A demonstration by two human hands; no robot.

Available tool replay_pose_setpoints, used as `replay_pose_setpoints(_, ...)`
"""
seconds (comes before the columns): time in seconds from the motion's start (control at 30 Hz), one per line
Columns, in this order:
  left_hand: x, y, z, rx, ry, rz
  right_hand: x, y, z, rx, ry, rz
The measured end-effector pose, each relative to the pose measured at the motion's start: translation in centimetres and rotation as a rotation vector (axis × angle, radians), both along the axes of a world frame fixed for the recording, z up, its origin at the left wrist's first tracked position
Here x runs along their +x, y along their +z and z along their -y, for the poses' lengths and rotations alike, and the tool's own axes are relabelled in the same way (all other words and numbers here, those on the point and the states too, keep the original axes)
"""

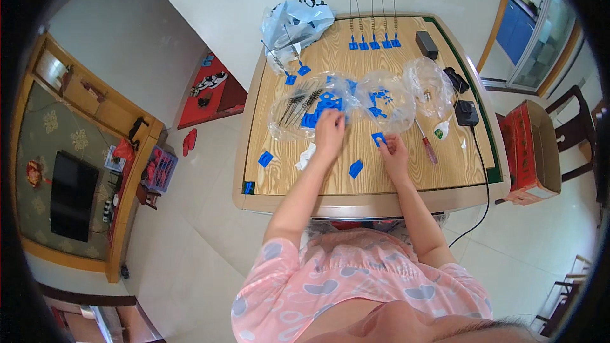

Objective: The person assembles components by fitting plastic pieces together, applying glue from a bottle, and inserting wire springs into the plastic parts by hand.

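My left hand [330, 132] reaches into a clear plastic bag [279, 128] on the wooden table, its fingers curled down against a pile of blue plastic pieces [328, 103]. Whatever those fingertips hold is hidden. Dark coil springs on rods [304, 105] lie in the same bag, left of the pile. My right hand [395, 155] pinches a small blue plastic piece with a hole [379, 139] above the table. A second clear bag [397, 114] holding small blue parts [380, 97] lies just beyond it. Nearer to me rests a loose blue piece [356, 168]; another blue piece [265, 159] lies farther left.
Several spring rods on blue bases [375, 43] stand in a row at the back, with two more near a pale blue bag [297, 22]. On the right lie a screwdriver [430, 151], a third clear bag [427, 82], a black box [426, 45] and a corded black device [466, 113].
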State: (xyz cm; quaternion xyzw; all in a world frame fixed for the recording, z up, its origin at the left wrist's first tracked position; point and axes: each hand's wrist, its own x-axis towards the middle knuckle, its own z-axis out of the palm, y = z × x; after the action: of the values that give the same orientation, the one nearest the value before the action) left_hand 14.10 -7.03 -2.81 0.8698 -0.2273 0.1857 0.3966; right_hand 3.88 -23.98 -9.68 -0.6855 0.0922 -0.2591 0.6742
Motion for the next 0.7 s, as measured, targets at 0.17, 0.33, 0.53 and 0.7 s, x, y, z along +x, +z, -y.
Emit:
replay_pose_setpoints(0.17,-7.2,-1.0,0.2,-0.567,-0.270,-0.815,-1.5,3.3,-2.3,0.008,-0.032,0.003)
replay_pose_setpoints(0.33,-9.6,-1.1,-1.0,-1.078,-0.427,-0.844,-3.3,6.9,-6.1,-0.541,-0.045,0.379)
replay_pose_setpoints(0.53,-9.4,-2.4,-5.7,-1.445,-0.861,-1.076,-5.0,7.9,-6.0,-0.438,0.022,0.378)
replay_pose_setpoints(0.7,-9.3,-3.5,-6.4,-1.496,-0.844,-1.123,-3.8,5.5,-4.1,-0.411,0.032,0.192)
